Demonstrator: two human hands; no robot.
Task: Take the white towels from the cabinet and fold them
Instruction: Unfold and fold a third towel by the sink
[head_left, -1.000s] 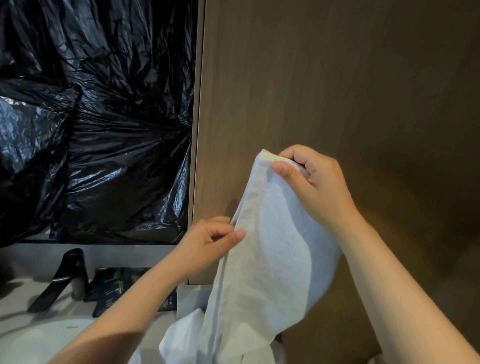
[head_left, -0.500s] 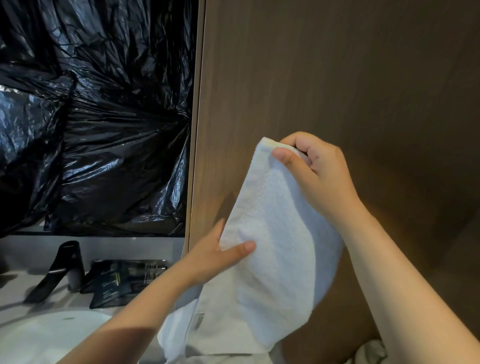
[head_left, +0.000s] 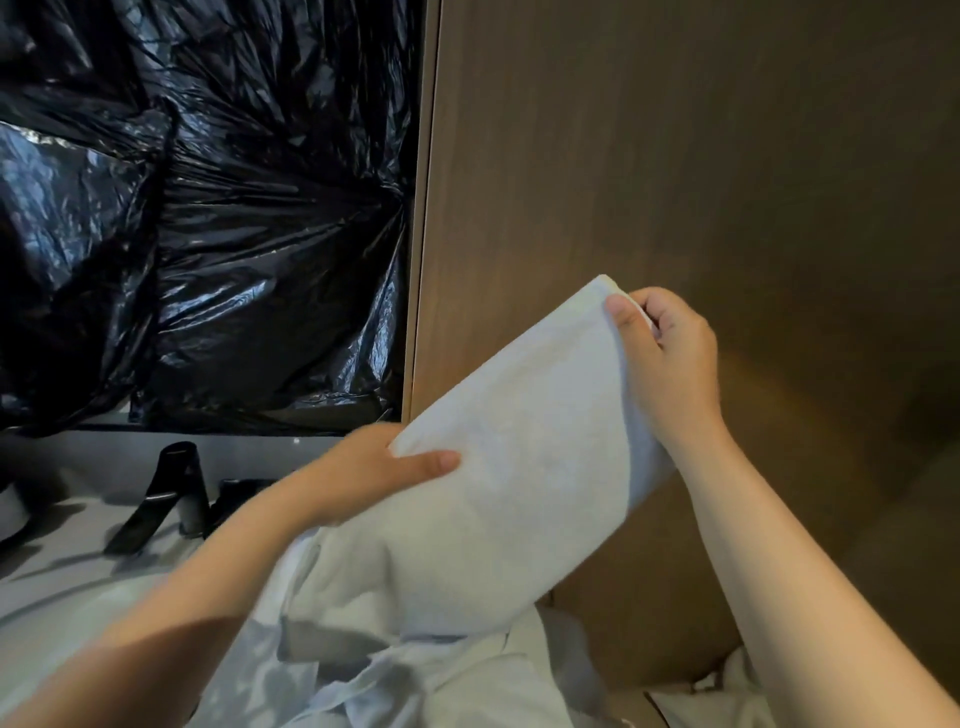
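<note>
White terry towel (head_left: 519, 467), doubled, slants before us; our right hand (head_left: 670, 364) pinches its top corner, left hand (head_left: 374, 467) grips the lower edge.

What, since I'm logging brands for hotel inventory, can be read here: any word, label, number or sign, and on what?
Nothing legible.
The white towel shows no tag or print.
The dark packet beside the black faucet is mostly hidden behind the left forearm; any print is too blurred to read.

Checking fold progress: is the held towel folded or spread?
Folded double: towel shows two layers; left hand and right hand pinch its corners.
</note>
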